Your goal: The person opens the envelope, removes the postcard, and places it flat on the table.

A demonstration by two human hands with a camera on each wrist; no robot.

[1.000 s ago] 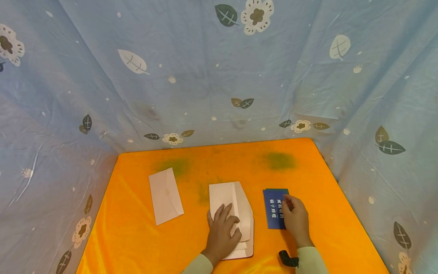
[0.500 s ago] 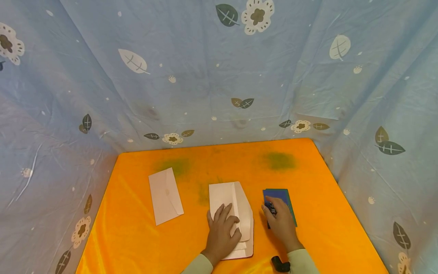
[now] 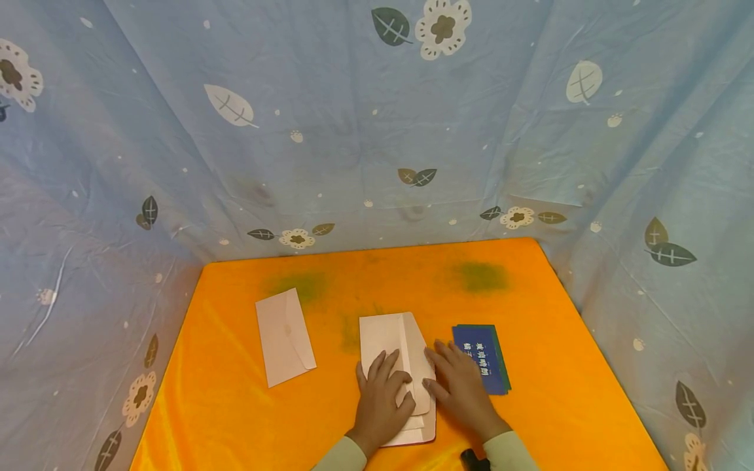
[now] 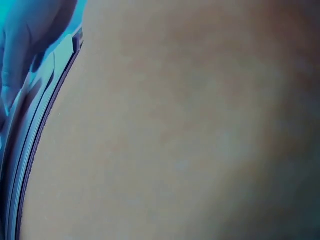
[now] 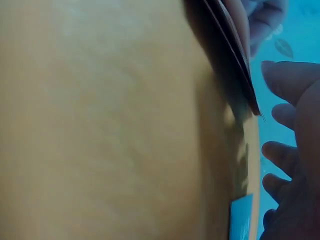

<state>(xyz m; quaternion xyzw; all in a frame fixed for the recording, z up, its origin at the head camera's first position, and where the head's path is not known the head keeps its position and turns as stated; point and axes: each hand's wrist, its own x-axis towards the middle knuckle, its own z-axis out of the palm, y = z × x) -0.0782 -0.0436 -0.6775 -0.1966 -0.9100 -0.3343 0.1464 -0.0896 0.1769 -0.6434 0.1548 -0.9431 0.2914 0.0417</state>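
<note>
A small stack of pale pink envelopes (image 3: 385, 333) lies on the orange cloth in the head view, the top one's flap opened toward the right. My left hand (image 3: 381, 402) rests on it with spread fingers. At the stack's right edge is my right hand (image 3: 462, 389), its fingers extended over or beside the flap; whether they touch it is hard to tell. The right wrist view shows these fingers (image 5: 282, 155) apart, with nothing between them. Partly behind the right hand lie blue cards (image 3: 491, 366) with white characters, a green-edged card beneath them.
Another pink envelope (image 3: 285, 337), its flap down, lies to the left on the orange cloth (image 3: 224, 405). A black object (image 3: 474, 461) sits by the right wrist at the bottom edge. Patterned blue curtains (image 3: 353, 131) enclose the back and sides.
My right hand has moved left from the blue cards to the envelope stack's edge. The upper blue card has shifted slightly right, then stayed there. The left hand has not moved.
</note>
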